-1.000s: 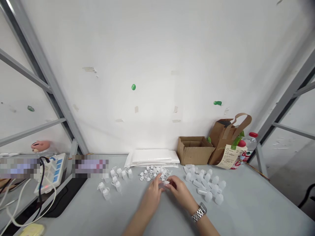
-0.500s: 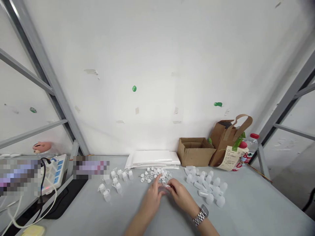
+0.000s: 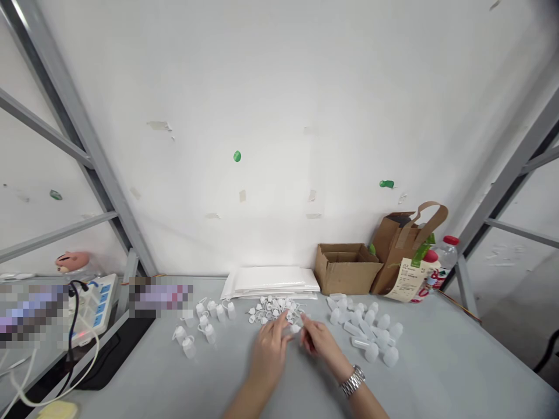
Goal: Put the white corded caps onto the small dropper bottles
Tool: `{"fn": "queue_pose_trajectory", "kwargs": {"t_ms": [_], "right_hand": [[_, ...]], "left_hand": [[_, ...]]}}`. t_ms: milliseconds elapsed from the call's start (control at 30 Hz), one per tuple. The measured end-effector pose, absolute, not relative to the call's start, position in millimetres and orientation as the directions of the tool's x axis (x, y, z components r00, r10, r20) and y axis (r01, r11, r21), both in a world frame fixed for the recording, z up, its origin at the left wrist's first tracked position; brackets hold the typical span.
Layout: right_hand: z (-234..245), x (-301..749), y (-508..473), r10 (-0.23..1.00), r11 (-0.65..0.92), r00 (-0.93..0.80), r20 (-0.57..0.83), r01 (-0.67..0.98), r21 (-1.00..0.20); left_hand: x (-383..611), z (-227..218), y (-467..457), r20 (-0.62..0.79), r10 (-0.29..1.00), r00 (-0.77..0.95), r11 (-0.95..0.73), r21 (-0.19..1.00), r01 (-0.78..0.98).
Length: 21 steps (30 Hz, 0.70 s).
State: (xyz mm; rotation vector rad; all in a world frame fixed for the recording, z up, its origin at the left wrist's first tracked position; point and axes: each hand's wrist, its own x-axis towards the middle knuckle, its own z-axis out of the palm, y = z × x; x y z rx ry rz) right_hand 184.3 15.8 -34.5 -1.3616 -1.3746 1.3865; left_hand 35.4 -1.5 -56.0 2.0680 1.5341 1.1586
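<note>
My left hand (image 3: 269, 344) is closed around a small translucent bottle, mostly hidden by the fingers. Its white cap (image 3: 295, 329) sticks out to the right, between my two hands. My right hand (image 3: 320, 339) is just right of that cap, a small gap away. Its index finger is stretched out and the other fingers are partly curled, with nothing visible in them. Beyond my fingertips lies a pile of loose white looped caps (image 3: 271, 308). To the left stand several capped small bottles (image 3: 210, 333). On the right, several uncapped translucent bottles (image 3: 383, 337) lie scattered.
White flat packages (image 3: 271, 279) lie stacked against the wall. An open cardboard box (image 3: 349, 278) and a brown paper bag (image 3: 388, 250) stand at the back right, beside a red-capped bottle (image 3: 448, 253). At the left are a power strip (image 3: 102, 308) with cables and a black mat (image 3: 116, 355).
My right hand has come off the bottle and its index finger has straightened. The white cap now shows between my hands. My left hand's fingers have turned slightly and still hold the bottle.
</note>
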Motion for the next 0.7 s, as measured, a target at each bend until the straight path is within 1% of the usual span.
{"fn": "queue_pose_trajectory", "kwargs": {"t_ms": [100,167,200,267,333,433,533,633,700], "right_hand": [[-32,199,25,0.994,-0.104,0.046,-0.102,0.052,-0.993],[-31,206,28,0.992,-0.053,0.117,-0.052,0.001,-0.999],[-31,207,28,0.992,-0.032,0.123,-0.034,-0.014,-0.999],[-31,206,27,0.994,-0.028,0.108,-0.033,-0.050,-0.998],[-32,202,25,0.996,-0.057,0.067,-0.064,-0.101,-0.993],[-36,196,23,0.996,-0.071,0.035,-0.078,-0.183,-0.980],[-40,194,23,0.997,-0.048,0.052,-0.062,-0.225,-0.973],[-41,195,24,0.996,-0.049,0.058,-0.067,-0.271,-0.961],[-40,196,25,0.995,-0.059,0.056,-0.079,-0.298,-0.953]], "left_hand": [[36,-47,-1,0.200,0.979,-0.049,-0.147,0.844,0.515],[37,-41,-1,0.097,0.992,-0.079,-0.052,0.894,0.444],[37,-39,-2,0.073,0.994,-0.078,-0.032,0.902,0.430],[38,-37,-3,0.060,0.996,-0.063,-0.027,0.900,0.434],[39,-37,-5,0.069,0.997,-0.023,-0.051,0.889,0.454],[40,-42,-6,0.108,0.992,0.070,-0.128,0.876,0.464],[41,-49,-6,0.135,0.979,0.156,-0.190,0.885,0.425],[41,-52,-5,0.113,0.972,0.204,-0.184,0.911,0.370],[40,-52,-4,0.088,0.975,0.202,-0.157,0.923,0.352]]}}
